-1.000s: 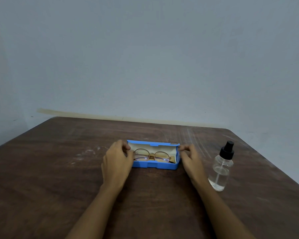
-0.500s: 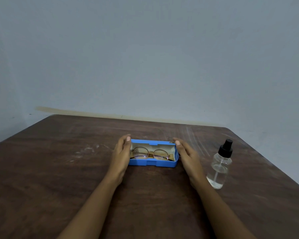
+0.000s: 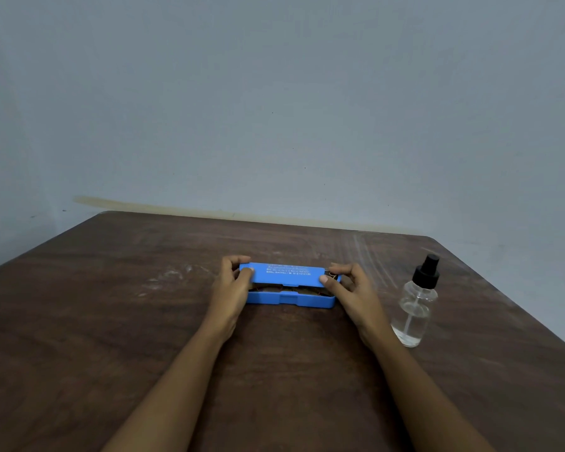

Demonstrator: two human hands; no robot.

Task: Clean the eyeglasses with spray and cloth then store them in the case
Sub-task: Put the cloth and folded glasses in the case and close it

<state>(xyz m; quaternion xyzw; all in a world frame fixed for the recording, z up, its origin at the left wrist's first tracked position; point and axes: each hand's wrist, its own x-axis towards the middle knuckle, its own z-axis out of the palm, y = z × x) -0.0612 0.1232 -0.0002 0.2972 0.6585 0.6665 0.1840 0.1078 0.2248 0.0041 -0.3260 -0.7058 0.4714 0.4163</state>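
Between both hands, blue case [image 3: 290, 300] nearly closed, left hand [image 3: 234, 287] and right hand [image 3: 348, 288] pinching lid ends

Your left hand [image 3: 232, 290] and your right hand [image 3: 351, 293] are bare. Your left arm [image 3: 173, 383] and your right arm [image 3: 418, 389] are bare too, with skin showing all the way to the bottom edge of the view. Both arms look long and slim. Your left thumb [image 3: 246, 275] and right thumb [image 3: 327, 282] each have a short, round nail.
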